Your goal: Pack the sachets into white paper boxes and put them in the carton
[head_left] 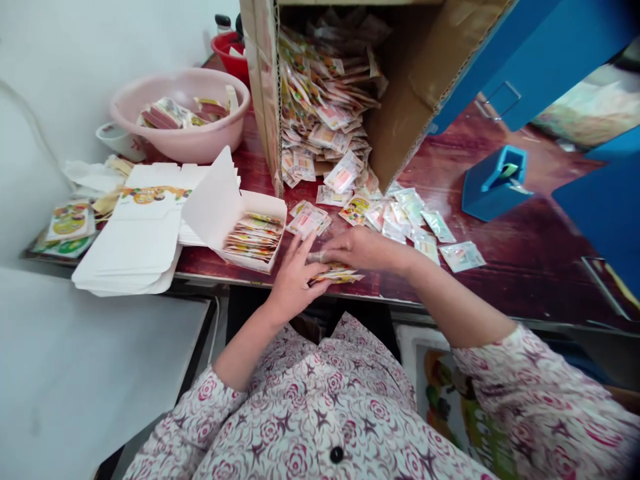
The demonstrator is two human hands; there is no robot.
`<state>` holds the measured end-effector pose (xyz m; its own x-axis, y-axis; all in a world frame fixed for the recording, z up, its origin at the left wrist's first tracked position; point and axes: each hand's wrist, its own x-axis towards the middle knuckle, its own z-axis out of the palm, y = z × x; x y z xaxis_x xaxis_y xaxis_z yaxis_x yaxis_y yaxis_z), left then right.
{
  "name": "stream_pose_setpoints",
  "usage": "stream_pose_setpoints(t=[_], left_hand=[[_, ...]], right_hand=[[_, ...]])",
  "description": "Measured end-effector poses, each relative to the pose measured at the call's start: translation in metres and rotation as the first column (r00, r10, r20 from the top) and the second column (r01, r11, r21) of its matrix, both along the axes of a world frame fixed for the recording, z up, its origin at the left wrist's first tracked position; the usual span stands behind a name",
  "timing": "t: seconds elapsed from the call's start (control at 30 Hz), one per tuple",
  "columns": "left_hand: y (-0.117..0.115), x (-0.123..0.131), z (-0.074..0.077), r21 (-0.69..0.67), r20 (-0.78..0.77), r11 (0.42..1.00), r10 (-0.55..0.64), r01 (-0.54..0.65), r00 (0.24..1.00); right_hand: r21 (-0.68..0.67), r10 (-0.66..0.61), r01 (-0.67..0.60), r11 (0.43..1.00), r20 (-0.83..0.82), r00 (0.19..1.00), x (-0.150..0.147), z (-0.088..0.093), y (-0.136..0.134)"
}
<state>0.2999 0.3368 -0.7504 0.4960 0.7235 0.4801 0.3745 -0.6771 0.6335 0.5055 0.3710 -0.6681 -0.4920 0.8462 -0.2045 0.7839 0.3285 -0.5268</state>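
Observation:
At the table's front edge my left hand (pixel 299 270) holds a small stack of sachets (pixel 343 275) between thumb and fingers, two of its fingers reaching forward. My right hand (pixel 367 250) comes over the stack from the right with fingertips pinched together at what looks like a sachet, mostly hidden by the fingers. Just beyond my fingertips lie loose sachets (pixel 307 219). Left of my left hand stands an open white box (pixel 277 210) with a row of sachets (pixel 254 235) on edge inside, its lid raised.
A cardboard carton (pixel 417 87) on its side spills sachets (pixel 340 127) onto the dark red table (pixel 520 267). Flat white boxes (pixel 135 233) are stacked at left, before a pink basin (pixel 175 143). A blue holder (pixel 493 187) stands at right; more sachets (pixel 410 210) lie nearer.

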Motion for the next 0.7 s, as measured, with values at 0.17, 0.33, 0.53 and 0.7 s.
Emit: stream_pose_setpoints(t=[0.17,0.33,0.53,0.7], left_hand=[[0.000,-0.001,-0.002,-0.110,0.060,0.991,-0.068,0.074,0.996],[-0.001,0.000,0.004,-0.220,0.014,0.974,0.053,-0.049,0.998],[0.002,0.000,0.006,-0.196,-0.043,0.978,0.065,-0.072,0.997],[0.002,0.001,0.001,-0.026,-0.011,0.995,0.096,-0.097,0.995]], right_hand=[[0.150,-0.092,0.099,0.984,-0.052,0.994,-0.011,-0.015,0.030],[0.239,0.014,-0.066,0.969,0.213,0.977,-0.029,-0.031,0.080],[0.264,-0.088,0.053,0.963,0.125,0.988,-0.021,-0.026,0.061],[0.090,-0.031,0.036,0.995,-0.051,0.998,0.003,-0.012,0.010]])
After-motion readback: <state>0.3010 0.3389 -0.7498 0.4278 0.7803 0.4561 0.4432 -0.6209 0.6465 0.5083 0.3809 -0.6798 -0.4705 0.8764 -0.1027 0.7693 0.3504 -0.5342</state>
